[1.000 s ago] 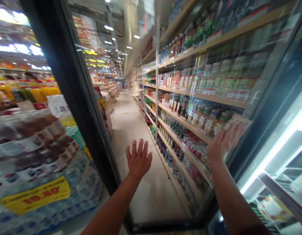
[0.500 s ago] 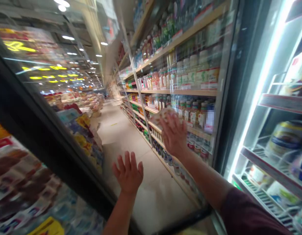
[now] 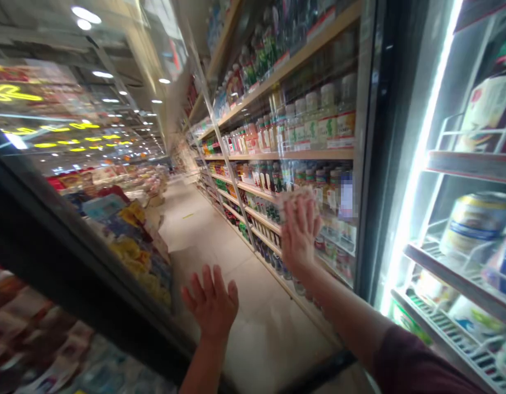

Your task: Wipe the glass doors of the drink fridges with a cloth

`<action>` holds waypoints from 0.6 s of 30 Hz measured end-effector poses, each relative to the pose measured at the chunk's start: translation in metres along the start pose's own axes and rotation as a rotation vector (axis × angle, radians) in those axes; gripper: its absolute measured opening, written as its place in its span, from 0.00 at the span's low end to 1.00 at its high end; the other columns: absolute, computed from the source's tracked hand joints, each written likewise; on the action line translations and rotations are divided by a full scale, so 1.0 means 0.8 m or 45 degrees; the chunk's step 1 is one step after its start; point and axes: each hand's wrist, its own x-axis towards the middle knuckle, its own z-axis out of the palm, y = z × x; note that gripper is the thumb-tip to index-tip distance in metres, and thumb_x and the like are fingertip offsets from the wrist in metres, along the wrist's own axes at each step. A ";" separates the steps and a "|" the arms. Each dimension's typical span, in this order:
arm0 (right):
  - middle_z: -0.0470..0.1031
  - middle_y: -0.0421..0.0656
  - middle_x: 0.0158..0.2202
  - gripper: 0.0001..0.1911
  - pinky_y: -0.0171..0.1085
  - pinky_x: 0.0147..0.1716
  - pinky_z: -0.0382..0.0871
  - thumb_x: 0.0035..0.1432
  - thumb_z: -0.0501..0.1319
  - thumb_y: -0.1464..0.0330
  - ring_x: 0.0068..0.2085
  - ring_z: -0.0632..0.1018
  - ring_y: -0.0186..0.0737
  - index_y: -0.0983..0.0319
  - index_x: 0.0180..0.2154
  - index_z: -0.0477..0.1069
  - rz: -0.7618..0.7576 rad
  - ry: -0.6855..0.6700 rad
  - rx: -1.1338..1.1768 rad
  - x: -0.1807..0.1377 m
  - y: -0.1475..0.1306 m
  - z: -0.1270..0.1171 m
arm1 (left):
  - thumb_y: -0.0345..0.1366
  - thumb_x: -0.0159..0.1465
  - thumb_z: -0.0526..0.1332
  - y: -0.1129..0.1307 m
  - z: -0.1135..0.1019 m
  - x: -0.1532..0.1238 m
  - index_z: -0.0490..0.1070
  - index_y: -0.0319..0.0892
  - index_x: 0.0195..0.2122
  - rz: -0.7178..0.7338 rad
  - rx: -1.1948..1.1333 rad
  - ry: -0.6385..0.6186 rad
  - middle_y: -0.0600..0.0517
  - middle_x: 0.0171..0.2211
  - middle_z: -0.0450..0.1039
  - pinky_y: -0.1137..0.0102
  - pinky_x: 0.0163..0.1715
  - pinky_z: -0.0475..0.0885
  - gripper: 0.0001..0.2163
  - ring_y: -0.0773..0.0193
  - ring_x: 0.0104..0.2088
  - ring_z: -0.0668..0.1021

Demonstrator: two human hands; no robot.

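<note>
Two hands pressed one smooth glass door [image 3: 277, 164]: left hand [image 3: 212, 303] splayed wide, right hand [image 3: 298, 235] flat, fingers open.

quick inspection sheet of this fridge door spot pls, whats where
surface: glass fridge door swung open, dark frame at its hinge side
job's things: the door, with both palms on its glass
clutter: nothing seen on the aisle floor
hands: left hand flat and spread, low on the glass; right hand flat, higher, with a cloth-like thing blurred under its fingers
cables: nothing seen
surroundings: lit fridge racks with tubs to the right; bottle shelves seen through the glass; packed goods at lower left
</note>
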 end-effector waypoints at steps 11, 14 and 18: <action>0.57 0.38 0.71 0.27 0.51 0.72 0.37 0.71 0.50 0.65 0.73 0.52 0.42 0.49 0.69 0.57 -0.375 -0.201 -0.050 0.062 -0.006 -0.014 | 0.35 0.67 0.61 -0.003 0.000 -0.004 0.46 0.41 0.73 -0.027 -0.082 -0.036 0.33 0.69 0.54 0.34 0.67 0.47 0.36 0.40 0.73 0.47; 0.50 0.44 0.73 0.28 0.55 0.70 0.44 0.73 0.44 0.64 0.74 0.49 0.46 0.53 0.71 0.51 -0.021 -0.058 -0.100 0.088 0.054 -0.027 | 0.34 0.67 0.61 -0.001 -0.002 -0.002 0.45 0.41 0.73 -0.011 -0.039 -0.016 0.33 0.69 0.54 0.34 0.66 0.49 0.36 0.41 0.73 0.48; 0.51 0.50 0.73 0.29 0.57 0.69 0.48 0.74 0.41 0.60 0.74 0.49 0.47 0.59 0.72 0.50 0.370 0.203 -0.041 0.070 0.116 -0.027 | 0.34 0.66 0.62 0.001 -0.003 0.000 0.45 0.38 0.73 0.009 -0.007 -0.025 0.31 0.69 0.53 0.35 0.66 0.49 0.37 0.40 0.73 0.48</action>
